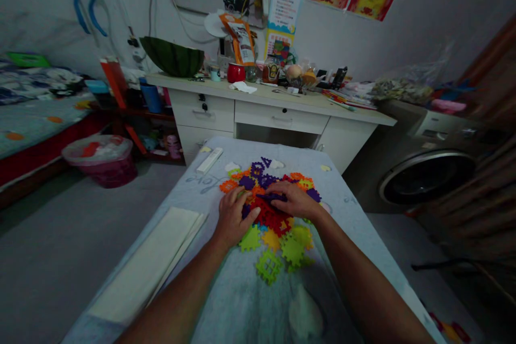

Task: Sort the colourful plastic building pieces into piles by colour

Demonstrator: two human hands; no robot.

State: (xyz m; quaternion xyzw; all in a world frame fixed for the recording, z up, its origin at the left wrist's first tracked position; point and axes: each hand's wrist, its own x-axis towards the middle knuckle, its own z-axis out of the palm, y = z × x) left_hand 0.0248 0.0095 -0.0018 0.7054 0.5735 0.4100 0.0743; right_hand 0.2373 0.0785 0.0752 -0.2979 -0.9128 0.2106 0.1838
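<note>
A heap of toothed plastic building pieces lies on the cloth-covered table (226, 301). My right hand (296, 201) reaches over the heap, its fingers closed on a dark purple piece (276, 197). Under it spread several red pieces (271, 217). At the heap's left side rests my left hand (234, 217), thumb and fingers apart, touching the pieces; what lies beneath its palm is hidden. Nearer to me are lime-green pieces (269, 267) and a yellow piece (271, 239). Orange pieces (228, 186) and other purple pieces (258, 170) lie along the far side.
A folded cream cloth or paper (147, 266) lies left on the table, with a white remote-like bar (210, 160) farther back. Beyond stands a white desk (278, 98) with a watermelon piece (173, 58). A washing machine (427, 156) is at right, a pink basket (107, 169) at left.
</note>
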